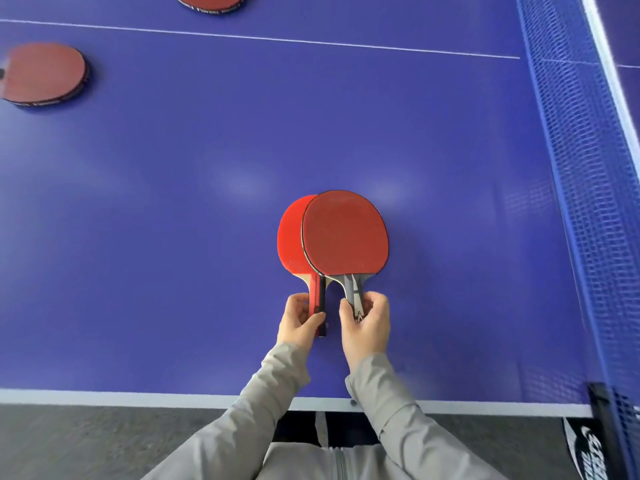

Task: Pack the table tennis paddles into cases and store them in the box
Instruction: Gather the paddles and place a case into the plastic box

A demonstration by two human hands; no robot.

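Note:
Two red paddles lie over the blue table tennis table (173, 202) near its front edge. My left hand (299, 318) grips the red-and-black handle of the bright red paddle (290, 240). My right hand (366, 323) pinches the grey handle of the darker red paddle (346, 233), whose blade overlaps the right side of the bright one. Both blades point away from me. No case or box is in view.
Another red paddle (43, 76) lies at the far left and a further one (211, 2) is cut off at the top edge. The blue net (581, 188) runs along the right side, with its black post (602, 420) at the table's corner. Grey floor lies below the front edge.

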